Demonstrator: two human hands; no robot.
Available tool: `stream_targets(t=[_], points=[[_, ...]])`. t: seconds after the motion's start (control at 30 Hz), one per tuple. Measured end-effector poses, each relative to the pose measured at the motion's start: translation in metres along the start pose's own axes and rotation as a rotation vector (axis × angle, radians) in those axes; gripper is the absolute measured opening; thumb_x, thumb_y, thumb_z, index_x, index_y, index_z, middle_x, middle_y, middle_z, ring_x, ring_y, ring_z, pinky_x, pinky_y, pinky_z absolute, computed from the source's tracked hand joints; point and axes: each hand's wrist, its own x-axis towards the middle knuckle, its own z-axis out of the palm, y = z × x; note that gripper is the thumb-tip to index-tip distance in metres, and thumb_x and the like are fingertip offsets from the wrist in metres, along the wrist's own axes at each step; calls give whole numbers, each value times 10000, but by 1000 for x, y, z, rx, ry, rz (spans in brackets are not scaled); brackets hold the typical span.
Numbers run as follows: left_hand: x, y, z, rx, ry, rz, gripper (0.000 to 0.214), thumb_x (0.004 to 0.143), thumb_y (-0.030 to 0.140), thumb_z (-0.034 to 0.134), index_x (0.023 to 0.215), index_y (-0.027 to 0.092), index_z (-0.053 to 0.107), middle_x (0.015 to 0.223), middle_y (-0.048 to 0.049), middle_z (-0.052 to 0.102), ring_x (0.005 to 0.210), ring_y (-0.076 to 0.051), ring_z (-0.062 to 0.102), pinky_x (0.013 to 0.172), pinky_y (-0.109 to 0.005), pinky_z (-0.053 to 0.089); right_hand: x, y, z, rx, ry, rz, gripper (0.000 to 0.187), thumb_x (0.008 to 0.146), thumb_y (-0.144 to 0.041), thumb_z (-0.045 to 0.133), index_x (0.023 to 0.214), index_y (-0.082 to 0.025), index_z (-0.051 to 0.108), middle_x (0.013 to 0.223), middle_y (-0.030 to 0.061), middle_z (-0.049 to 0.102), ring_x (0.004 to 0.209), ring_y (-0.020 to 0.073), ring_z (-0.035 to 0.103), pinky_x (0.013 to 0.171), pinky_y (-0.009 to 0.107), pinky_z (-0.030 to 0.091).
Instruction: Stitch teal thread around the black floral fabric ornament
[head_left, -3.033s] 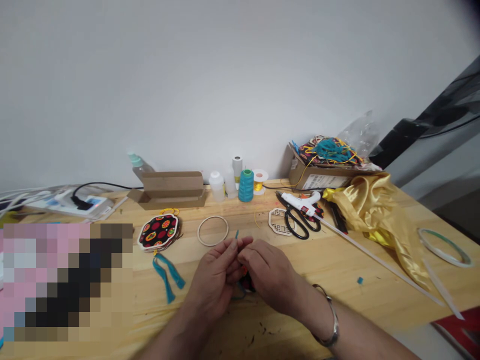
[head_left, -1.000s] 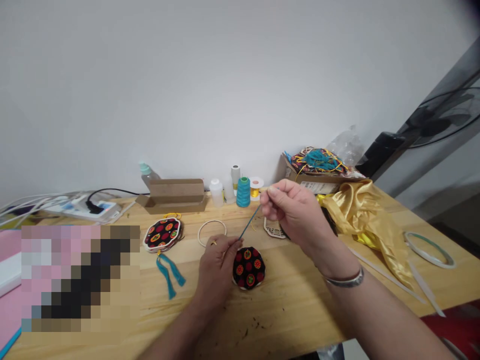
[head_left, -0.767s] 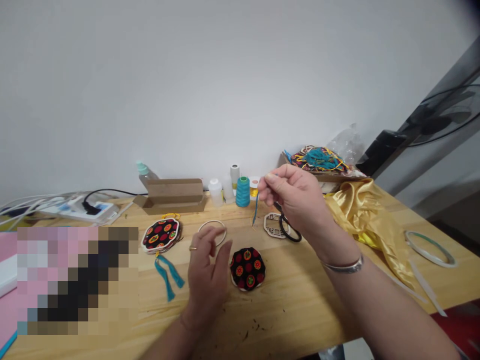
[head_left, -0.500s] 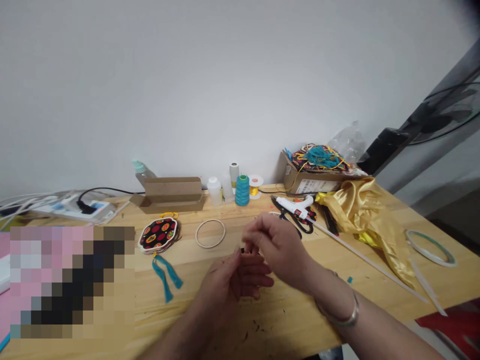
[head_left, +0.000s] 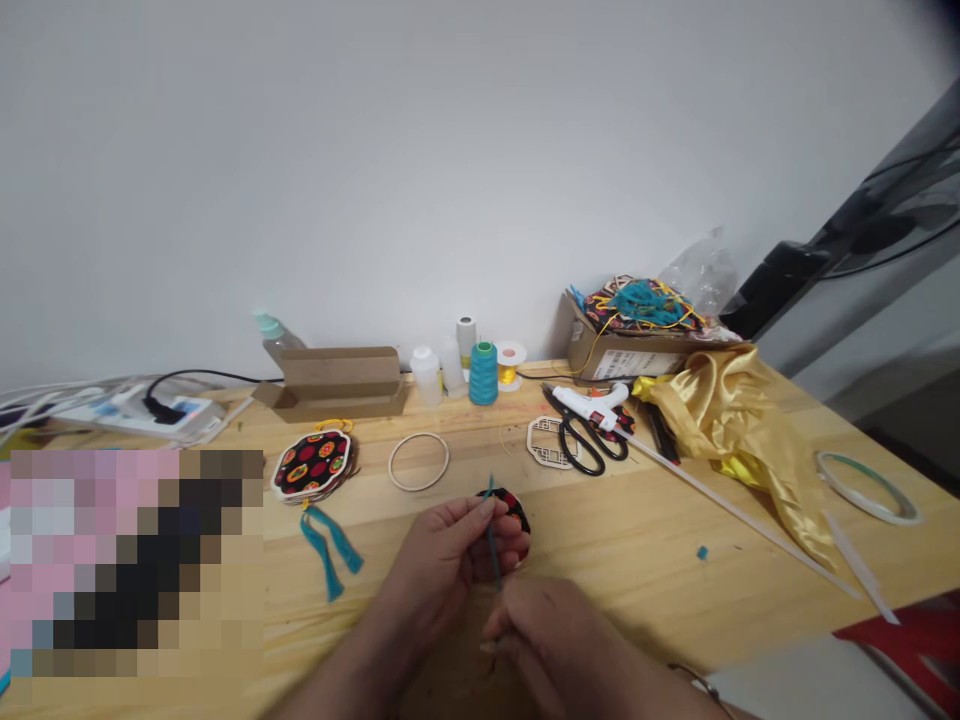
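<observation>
My left hand is closed round a small round black fabric piece with red and orange dots, holding it just above the wooden table. A teal thread runs from the piece's top edge down to my right hand, which pinches its lower end close to me. A finished fabric piece of the same pattern with a teal tassel lies to the left.
A wooden ring, scissors, a glue gun, a teal thread spool and small bottles sit behind my hands. Yellow satin cloth and a cardboard box of scraps lie right; a tape roll far right.
My right hand came down from its raised position near the spools to below the left hand, pulling the thread towards me. My left hand picked the fabric piece up again.
</observation>
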Motion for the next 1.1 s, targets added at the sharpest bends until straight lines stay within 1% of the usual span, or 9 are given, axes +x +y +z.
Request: stream_targets(t=[0.27,0.4,0.47,0.6,0.7,0.83,0.93,1.03,1.1], points=[[2,2,-1,6,34,42,103,729,197,629,744,95,627,620,-25,603,502,-96,564,491,-213,449,-6,0,10,125,-197,52,126,691,-106,533,621,-191,594,600,-12,649,512,99,525,467,183,352],[4,-1,-4,-9,1,78,131,732,214,629,753,85,622,610,2,551,409,-10,399,397,-137,312,-4,-2,12,252,-265,143,115,693,-115,568,609,-184,605,577,-45,613,495,75,487,459,163,328],[5,-3,-5,-22,-9,81,142,726,217,635,757,79,618,595,13,525,392,11,315,377,-121,235,-4,-4,10,287,-361,228,109,704,-135,564,619,-177,618,584,-53,597,505,68,476,470,154,330],[4,-3,-5,7,15,70,175,734,250,625,757,77,613,517,48,456,378,13,213,363,-123,149,-1,-12,-5,330,-499,353,87,716,-165,571,685,-155,651,620,-45,590,545,61,473,504,146,338],[2,-1,-2,54,74,66,188,718,272,636,740,87,609,473,65,425,372,7,211,358,-128,127,11,-12,-27,428,-381,373,77,707,-186,592,747,-162,652,614,-47,574,552,59,470,510,149,338],[-1,1,1,123,120,81,224,700,319,645,730,100,611,470,63,434,372,-1,254,360,-129,151,42,4,-50,539,-23,513,201,784,-281,499,711,-130,611,532,-39,509,418,44,384,401,168,275],[-1,1,2,186,105,94,239,704,341,636,668,109,596,450,76,407,356,0,237,348,-133,144,65,18,-54,604,-71,604,271,771,-330,504,601,-129,568,413,-59,417,356,41,325,354,171,223],[0,0,2,242,90,121,295,714,364,617,562,124,538,409,84,374,333,-5,233,334,-142,148,79,25,-47,685,-185,614,245,723,-349,554,610,-134,581,455,-46,479,372,41,360,345,161,230],[1,-1,2,260,86,122,287,711,361,619,564,128,541,397,90,363,323,-6,222,327,-146,147,84,27,-41,704,-166,602,217,688,-338,585,616,-134,584,473,-42,497,384,44,379,343,156,241]])
